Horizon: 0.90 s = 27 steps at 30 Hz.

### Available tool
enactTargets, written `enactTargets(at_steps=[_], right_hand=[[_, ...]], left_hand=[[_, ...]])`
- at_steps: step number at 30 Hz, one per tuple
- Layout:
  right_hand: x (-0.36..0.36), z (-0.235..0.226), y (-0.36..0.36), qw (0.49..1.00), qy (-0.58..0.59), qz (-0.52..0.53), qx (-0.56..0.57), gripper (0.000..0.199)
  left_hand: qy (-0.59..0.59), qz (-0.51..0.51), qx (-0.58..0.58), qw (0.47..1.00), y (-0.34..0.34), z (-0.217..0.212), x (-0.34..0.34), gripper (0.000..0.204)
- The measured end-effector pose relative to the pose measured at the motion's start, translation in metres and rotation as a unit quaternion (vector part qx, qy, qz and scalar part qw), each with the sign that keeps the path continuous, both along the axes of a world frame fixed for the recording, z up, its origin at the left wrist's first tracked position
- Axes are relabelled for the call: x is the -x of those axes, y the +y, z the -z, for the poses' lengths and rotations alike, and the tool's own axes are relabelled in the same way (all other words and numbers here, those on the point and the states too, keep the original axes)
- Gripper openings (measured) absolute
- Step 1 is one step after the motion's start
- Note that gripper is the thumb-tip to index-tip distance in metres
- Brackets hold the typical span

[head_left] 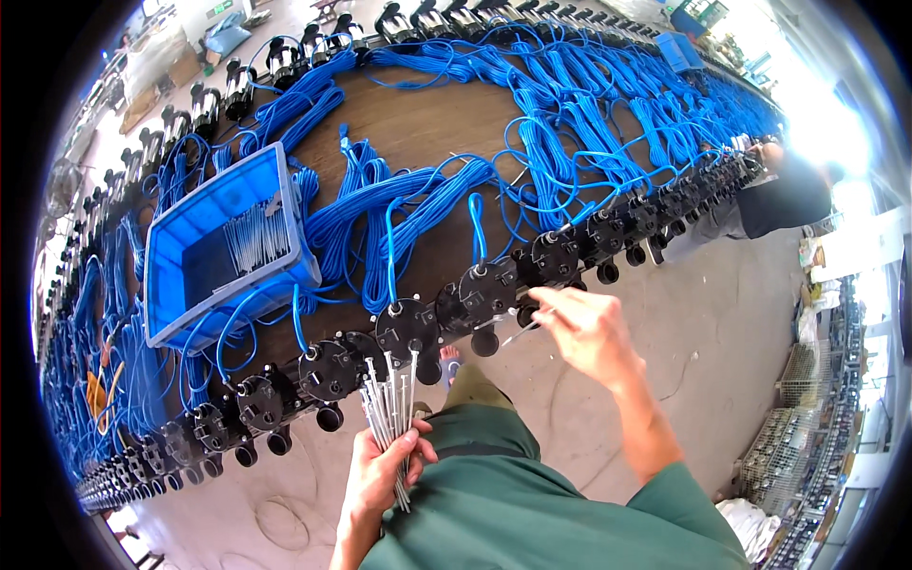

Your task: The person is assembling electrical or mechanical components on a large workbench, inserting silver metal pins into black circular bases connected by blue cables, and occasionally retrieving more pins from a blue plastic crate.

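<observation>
My left hand (382, 473) grips a bundle of long thin metal rods (391, 408) upright, just below the bench edge. My right hand (581, 330) pinches a single metal rod (521, 334) by its end, its tip pointing at a black round pump body (489, 290). A row of black pump bodies (408, 328) lines the near edge of the brown bench (432, 123), each with a coiled blue cable (418, 214) behind it.
A blue plastic bin (223, 242) holding more metal rods sits on the bench at the left. Another person in dark clothes (784, 195) stands at the bench's far right. More pumps line the far edge. Wire racks stand at the lower right.
</observation>
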State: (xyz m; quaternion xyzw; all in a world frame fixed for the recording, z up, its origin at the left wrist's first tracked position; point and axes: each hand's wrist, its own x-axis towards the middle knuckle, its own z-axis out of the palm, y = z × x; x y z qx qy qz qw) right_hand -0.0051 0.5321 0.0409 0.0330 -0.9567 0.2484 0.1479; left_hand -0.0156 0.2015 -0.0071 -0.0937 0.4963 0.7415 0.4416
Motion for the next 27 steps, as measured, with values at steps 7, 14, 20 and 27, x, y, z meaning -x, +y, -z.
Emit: enactTargets(at_steps=[7, 14, 20, 27], right_hand=[[0.007, 0.013, 0.024, 0.993, 0.053, 0.101, 0.006, 0.011], [0.011, 0.025, 0.036, 0.996, 0.055, 0.011, -0.063, 0.017], [0.010, 0.045, 0.026, 0.986, -0.015, -0.052, -0.155, 0.044], [0.016, -0.011, 0.013, 0.951, -0.147, -0.051, 0.268, 0.074]], left_hand=[[0.013, -0.002, 0.004, 1.000, 0.012, 0.002, 0.001, 0.021], [0.010, -0.032, -0.026, 0.999, 0.034, -0.005, 0.002, 0.025], [0.014, 0.004, -0.052, 0.999, 0.062, -0.014, 0.011, 0.026], [0.001, 0.023, -0.094, 0.995, 0.102, -0.019, 0.012, 0.026]])
